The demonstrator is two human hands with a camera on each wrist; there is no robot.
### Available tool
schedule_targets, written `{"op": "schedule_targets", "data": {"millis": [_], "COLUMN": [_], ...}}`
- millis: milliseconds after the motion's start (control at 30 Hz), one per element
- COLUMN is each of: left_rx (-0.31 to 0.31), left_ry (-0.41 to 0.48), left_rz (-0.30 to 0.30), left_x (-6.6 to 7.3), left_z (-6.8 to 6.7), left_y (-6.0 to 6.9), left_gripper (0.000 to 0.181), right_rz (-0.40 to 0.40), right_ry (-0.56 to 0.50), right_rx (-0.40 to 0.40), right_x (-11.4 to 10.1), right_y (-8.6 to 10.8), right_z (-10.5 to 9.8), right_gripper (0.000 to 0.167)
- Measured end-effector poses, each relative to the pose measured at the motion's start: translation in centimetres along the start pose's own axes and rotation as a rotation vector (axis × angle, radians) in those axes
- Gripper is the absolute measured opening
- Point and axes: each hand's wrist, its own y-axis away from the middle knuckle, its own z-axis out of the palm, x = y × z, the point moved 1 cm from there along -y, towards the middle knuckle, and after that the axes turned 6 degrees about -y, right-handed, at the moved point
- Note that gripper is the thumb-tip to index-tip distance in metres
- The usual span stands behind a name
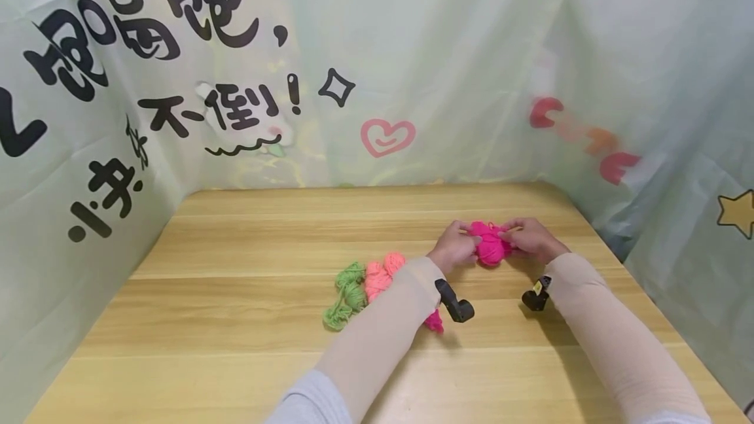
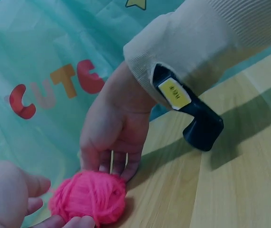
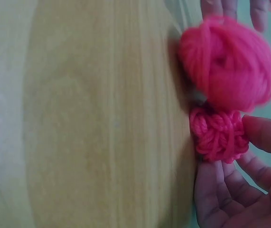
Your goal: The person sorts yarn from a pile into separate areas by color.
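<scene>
A ball of bright pink yarn (image 1: 490, 248) is between both hands toward the right back of the table. My left hand (image 1: 456, 245) holds the ball from its left side; in the left wrist view fingertips touch the near edge of the ball (image 2: 90, 197). On the other side, my right hand (image 1: 532, 237) pinches a smaller crumpled bundle of pink yarn (image 3: 220, 135) between thumb and fingers, right against the ball. Green yarn (image 1: 353, 293) and coral yarn (image 1: 377, 279) lie left of my left forearm, which partly covers the coral yarn.
Another piece of pink yarn (image 1: 434, 321) shows beneath the left forearm. Black wrist cameras stick out from the left sleeve (image 1: 456, 303) and the right sleeve (image 1: 536, 296). A printed curtain (image 1: 471, 84) encloses the wooden table (image 1: 235, 319) at the back and sides.
</scene>
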Motion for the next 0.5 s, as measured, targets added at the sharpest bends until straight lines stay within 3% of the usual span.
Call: {"op": "schedule_targets", "data": {"millis": [500], "left_rx": [-0.266], "left_ry": [0.23], "left_rz": [-0.029], "left_x": [-0.1], "left_z": [-0.58], "left_y": [-0.13], "left_gripper": [0.046], "right_rz": [-0.021], "right_ry": [-0.002], "right_rx": [0.004], "right_x": [0.09], "right_y": [-0.01], "right_z": [0.3], "right_gripper": [0.033]}}
